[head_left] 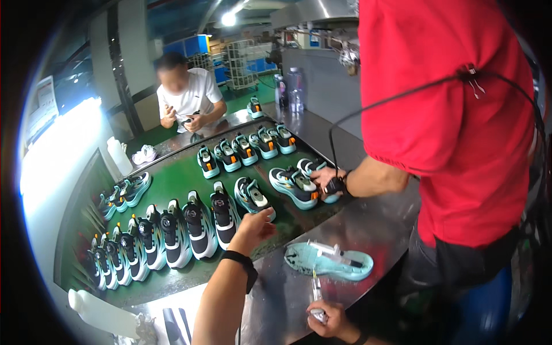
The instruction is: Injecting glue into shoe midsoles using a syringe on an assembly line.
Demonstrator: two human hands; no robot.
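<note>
Harsh white glare [66, 146] at left

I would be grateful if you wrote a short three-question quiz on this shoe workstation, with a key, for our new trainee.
1. Open question: what does the camera wearer's right hand hold?
2. True or false: the loose pale blue sole lies on the green surface among the rows of shoes.
3. Multiple choice: which of these is nearest the wearer's left hand?
A) the white bottle at the lower left
B) a black-and-blue shoe
C) the co-worker in red

Key:
1. A syringe.
2. False: the sole lies on the metal tabletop.
3. B.
</note>
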